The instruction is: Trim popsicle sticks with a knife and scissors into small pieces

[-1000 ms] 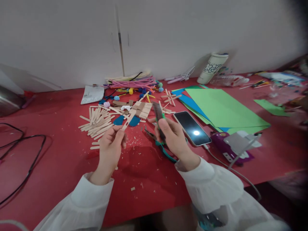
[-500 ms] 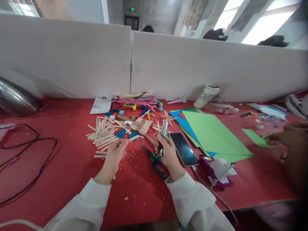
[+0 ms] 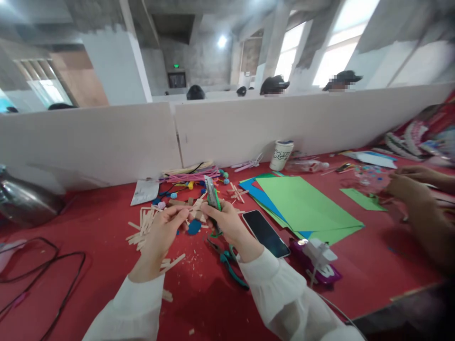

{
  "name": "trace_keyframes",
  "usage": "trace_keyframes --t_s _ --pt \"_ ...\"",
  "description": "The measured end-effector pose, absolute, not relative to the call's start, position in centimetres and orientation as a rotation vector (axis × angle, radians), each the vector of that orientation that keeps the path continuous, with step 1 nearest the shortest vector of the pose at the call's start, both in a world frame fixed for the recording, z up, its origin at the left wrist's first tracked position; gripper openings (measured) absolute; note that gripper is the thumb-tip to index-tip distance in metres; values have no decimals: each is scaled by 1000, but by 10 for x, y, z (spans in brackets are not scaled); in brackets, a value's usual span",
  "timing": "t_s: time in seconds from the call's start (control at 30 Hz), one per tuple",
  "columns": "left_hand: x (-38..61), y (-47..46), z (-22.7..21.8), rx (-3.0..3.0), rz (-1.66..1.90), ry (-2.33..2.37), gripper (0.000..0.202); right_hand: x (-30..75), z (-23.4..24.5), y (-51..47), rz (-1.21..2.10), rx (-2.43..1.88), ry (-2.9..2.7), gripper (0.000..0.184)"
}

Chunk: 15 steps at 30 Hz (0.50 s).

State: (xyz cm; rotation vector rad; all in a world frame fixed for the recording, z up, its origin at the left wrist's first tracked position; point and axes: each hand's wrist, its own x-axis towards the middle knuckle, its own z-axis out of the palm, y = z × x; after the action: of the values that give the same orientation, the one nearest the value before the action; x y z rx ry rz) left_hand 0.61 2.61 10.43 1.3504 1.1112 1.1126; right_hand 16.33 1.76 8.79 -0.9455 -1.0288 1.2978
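Now, L hand (image 3: 161, 234) pinching craft stick (image 3: 194, 208), R hand (image 3: 227, 225) fisted round cutter (image 3: 212, 193)

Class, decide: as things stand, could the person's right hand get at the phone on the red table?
Probably yes: the phone lies uncovered beside the right hand, with nothing between them. But that hand's fingers are wrapped round a cutter, so it likely must put that down first.
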Motion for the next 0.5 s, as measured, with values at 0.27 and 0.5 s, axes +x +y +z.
trace_keyframes --t_s 0.27,0.5 --pt "-6 30 132 1465 896 1034 22 160 107 26 1318 -889 -1120 24" --pt "-1 28 125 1233 1101 1157 31 168 116 20 1190 -946 -1294 29"
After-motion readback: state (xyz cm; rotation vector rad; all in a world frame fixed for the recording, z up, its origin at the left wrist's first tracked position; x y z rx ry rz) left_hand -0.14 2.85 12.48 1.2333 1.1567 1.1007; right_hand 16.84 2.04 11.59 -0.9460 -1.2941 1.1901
